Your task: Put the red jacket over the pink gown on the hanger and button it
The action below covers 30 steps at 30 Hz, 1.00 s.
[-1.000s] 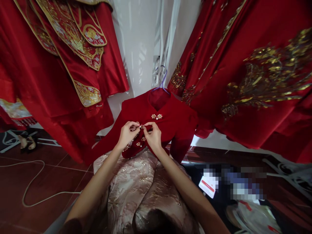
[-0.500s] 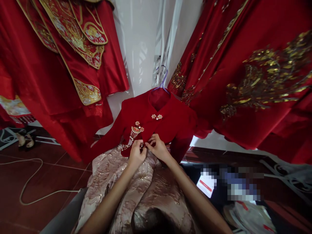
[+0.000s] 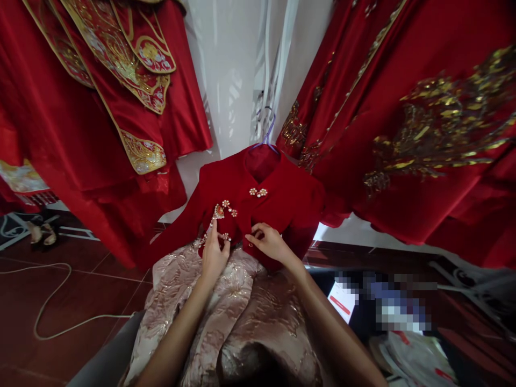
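A red jacket [image 3: 274, 204] on a hanger lies spread before me, its lower front parted. At the collar shows a pearl flower clasp [image 3: 258, 192]. A jeweled tassel ornament [image 3: 219, 210] is on the left panel. My left hand [image 3: 214, 258] rests on that panel, index finger stretched to the ornament and thumb apart from it. Beside the thumb sits a small flower fastener [image 3: 226, 236]. My right hand [image 3: 269, 244] is closed, pinching the front edge of the right panel, where a small gold ring or loop [image 3: 250, 245] shows below its fingers.
Pale pink brocade fabric [image 3: 173, 290] covers my lap beneath the jacket. Red embroidered garments [image 3: 145, 91] hang at left, with more red sequined garments [image 3: 423, 129] at right. A lit phone [image 3: 342, 302] lies at right beside plastic bags [image 3: 419, 357]. A white cable [image 3: 44, 301] crosses the tiled floor.
My hands, close together at the jacket's front edge before, have moved apart. The lower front has parted between them, and my left index finger has stretched up to the ornament.
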Available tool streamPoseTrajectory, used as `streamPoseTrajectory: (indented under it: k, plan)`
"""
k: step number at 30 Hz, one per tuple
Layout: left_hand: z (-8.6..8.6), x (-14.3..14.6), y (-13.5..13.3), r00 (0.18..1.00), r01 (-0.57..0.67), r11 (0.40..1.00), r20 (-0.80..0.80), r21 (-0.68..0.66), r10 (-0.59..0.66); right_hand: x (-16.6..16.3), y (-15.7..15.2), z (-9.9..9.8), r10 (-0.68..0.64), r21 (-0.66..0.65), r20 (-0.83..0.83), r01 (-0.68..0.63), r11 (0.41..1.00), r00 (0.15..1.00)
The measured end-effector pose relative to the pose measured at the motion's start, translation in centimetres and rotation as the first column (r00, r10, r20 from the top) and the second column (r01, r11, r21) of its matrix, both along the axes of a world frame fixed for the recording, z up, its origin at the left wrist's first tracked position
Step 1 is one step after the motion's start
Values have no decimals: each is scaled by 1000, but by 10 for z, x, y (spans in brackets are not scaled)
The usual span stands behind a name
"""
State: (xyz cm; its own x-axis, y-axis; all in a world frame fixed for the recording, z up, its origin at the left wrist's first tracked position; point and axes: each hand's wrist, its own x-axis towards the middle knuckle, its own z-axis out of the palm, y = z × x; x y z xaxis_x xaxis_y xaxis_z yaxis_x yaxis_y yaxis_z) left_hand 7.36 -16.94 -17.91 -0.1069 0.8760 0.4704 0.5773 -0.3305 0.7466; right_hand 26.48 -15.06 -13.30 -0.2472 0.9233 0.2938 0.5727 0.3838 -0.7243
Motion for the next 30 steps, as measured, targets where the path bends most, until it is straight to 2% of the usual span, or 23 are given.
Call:
streamPoseTrajectory:
  k: [4,7,12,15,18,21,25,30]
  plan:
    - [1,4,-1,996,-21,994,-89,-105,12,-3,0,-9,41,-96,-27,-44,994,999]
    - [5,9,2,986,-83,977,-157,-195,52,-6,-2,-12,75,-149,-69,-85,985,995]
    - [7,15,13,970,-177,972,-198,-157,144,-8,-6,-9,153,-171,-120,-173,970,981]
    - [5,14,13,976,-158,982,-170,-104,138,-9,-8,-6,163,-157,-121,-181,971,979]
    - [3,10,8,984,-132,986,-131,-104,118,-11,-9,-3,181,-190,-201,-219,957,963]
    - [3,6,1,995,-98,988,-44,-119,93,-13,-10,-1,171,-238,-288,-244,940,942]
    - [4,0,-5,994,-68,991,83,-113,77,-17,-12,-1,134,-277,-322,-229,933,937]
    - [5,-2,-3,997,-42,994,55,-99,48,-18,-8,-9,90,-357,-384,-238,903,919]
